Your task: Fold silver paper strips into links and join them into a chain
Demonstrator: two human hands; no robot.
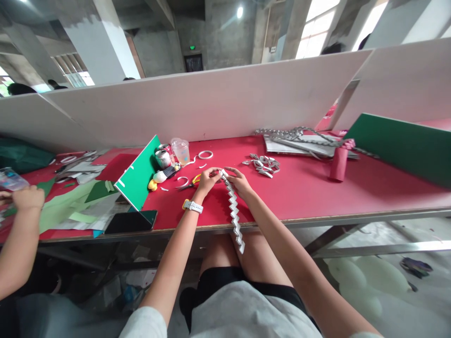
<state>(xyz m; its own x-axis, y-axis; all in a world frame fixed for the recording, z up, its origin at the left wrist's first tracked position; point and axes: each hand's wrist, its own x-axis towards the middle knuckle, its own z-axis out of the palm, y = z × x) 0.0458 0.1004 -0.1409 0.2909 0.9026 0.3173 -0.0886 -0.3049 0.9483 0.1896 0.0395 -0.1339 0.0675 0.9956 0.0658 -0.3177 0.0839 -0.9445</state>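
Observation:
A zigzag chain of folded paper (233, 206) hangs from my fingers over the table's front edge, down toward my lap. My left hand (209, 180) pinches its top end from one side, a pale watch on that wrist. From the other side my right hand (240, 182) grips the same end, fingertips close to the left ones. The exact fold between the fingertips is too small to make out. Right of my hands lies a loose pile of folded paper links (262, 164). Yellow-handled scissors (194, 180) rest just left of my left hand.
On the red table (303, 197), a green divider (139, 176) stands left, beside cans (163, 158), a plastic cup (181, 150) and tape rolls (205, 154). Braided paper strands (296, 134) and a red cylinder (338, 162) are at right. Another person's hand (28, 198) works far left.

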